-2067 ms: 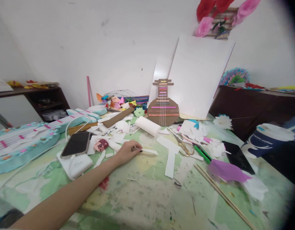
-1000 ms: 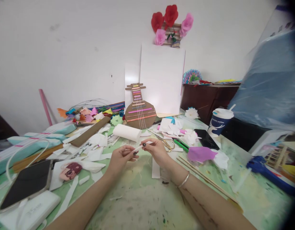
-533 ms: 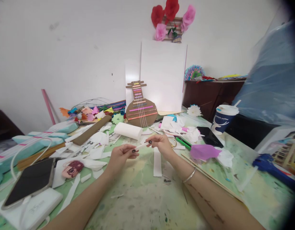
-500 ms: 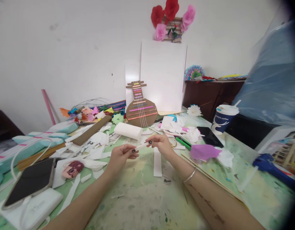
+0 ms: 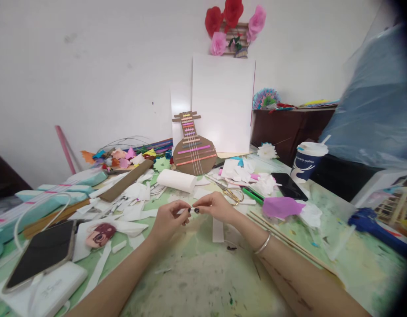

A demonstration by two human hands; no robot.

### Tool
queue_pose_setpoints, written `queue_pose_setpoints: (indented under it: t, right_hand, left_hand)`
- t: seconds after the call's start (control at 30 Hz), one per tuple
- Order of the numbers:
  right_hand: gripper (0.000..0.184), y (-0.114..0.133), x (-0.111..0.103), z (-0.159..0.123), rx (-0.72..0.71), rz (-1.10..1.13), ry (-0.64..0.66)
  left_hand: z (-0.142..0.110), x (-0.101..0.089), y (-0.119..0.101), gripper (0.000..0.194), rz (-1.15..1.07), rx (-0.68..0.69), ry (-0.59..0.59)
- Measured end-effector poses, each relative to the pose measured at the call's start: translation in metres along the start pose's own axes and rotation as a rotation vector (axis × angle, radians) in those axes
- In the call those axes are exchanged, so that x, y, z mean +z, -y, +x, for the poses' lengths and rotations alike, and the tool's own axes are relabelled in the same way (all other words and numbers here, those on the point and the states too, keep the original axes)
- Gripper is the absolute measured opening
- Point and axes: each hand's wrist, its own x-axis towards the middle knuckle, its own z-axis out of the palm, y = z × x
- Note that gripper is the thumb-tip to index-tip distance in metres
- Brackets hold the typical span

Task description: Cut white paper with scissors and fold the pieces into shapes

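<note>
My left hand point(image 5: 168, 219) and my right hand point(image 5: 217, 206) meet above the paint-stained green table point(image 5: 203, 281), fingertips almost touching. Between them they pinch a small white paper strip point(image 5: 184, 211), mostly hidden by the fingers. Both hands are closed in a pinch. My right wrist wears a silver bangle point(image 5: 263, 243). A longer white paper strip point(image 5: 218, 230) lies flat on the table just below my right hand.
A phone point(image 5: 38, 253) rests on a white power bank point(image 5: 45, 290) at the left. Scissors point(image 5: 230, 193), a green pen point(image 5: 252, 196), pink paper point(image 5: 280, 207) and wooden sticks point(image 5: 289, 242) lie to the right. A cardboard guitar point(image 5: 192, 147), white roll point(image 5: 176, 180) and coffee cup point(image 5: 307, 160) stand behind.
My two hands have drawn together, so the white strip, earlier stretched between them, is now bunched between the fingertips. Before that my left hand alone picked it off the table.
</note>
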Motion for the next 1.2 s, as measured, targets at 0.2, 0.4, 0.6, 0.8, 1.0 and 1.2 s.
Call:
queue_pose_setpoints:
  t: [0.2,0.4,0.6,0.8,1.0,1.2]
  right_hand:
    - [0.021,0.005,0.003,-0.003,-0.028,-0.018,0.038]
    - [0.017,0.002,0.008,-0.003,0.005,0.062,-0.015]
    - [0.017,0.015,0.009,-0.009,-0.072,-0.185,0.025]
    - [0.024,0.016,0.011,-0.01,-0.042,0.046,0.081]
    - [0.027,0.02,0.026,-0.009,0.01,0.38,-0.155]
    - [0.025,0.026,0.038,-0.014,0.111,0.53,-0.326]
  left_hand:
    - [-0.001,0.0,-0.002,0.02,-0.023,0.019,0.041]
    - [0.003,-0.005,-0.003,0.025,-0.162,-0.019,0.001]
    - [0.006,-0.013,-0.005,0.033,-0.272,-0.178,0.015]
    - [0.006,-0.015,-0.015,0.036,-0.302,-0.132,0.028]
    - [-0.001,0.001,-0.018,0.037,-0.495,-0.128,-0.057]
    - [-0.011,0.021,-0.018,0.03,-0.47,-0.267,0.002]
